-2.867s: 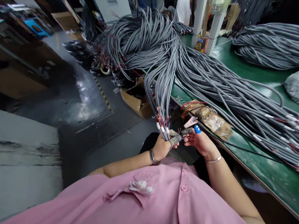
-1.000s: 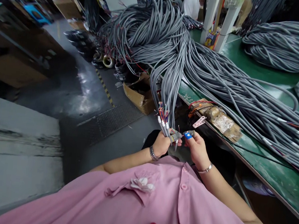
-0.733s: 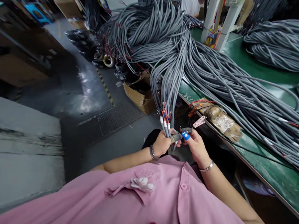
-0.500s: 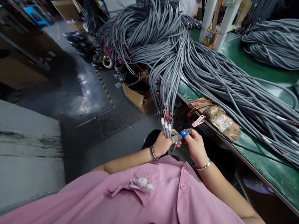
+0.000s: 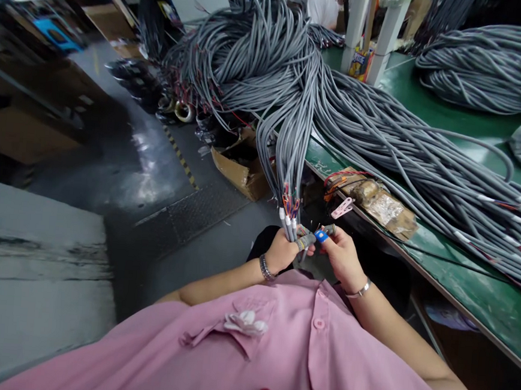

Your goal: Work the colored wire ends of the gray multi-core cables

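Left hand (image 5: 285,251) grasps smooth, round gray cables (image 5: 290,231); right hand (image 5: 342,257), hold unclear, has its glossy blue thumb cap (image 5: 321,236) nearer than 2.9 s ago.

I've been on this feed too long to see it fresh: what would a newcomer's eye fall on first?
Probably the great heap of grey cables at top middle, trailing rightward along the green bench. Next, below it, the left hand gripping white-banded cable ends, with the right hand's bright blue thumb cover close by.
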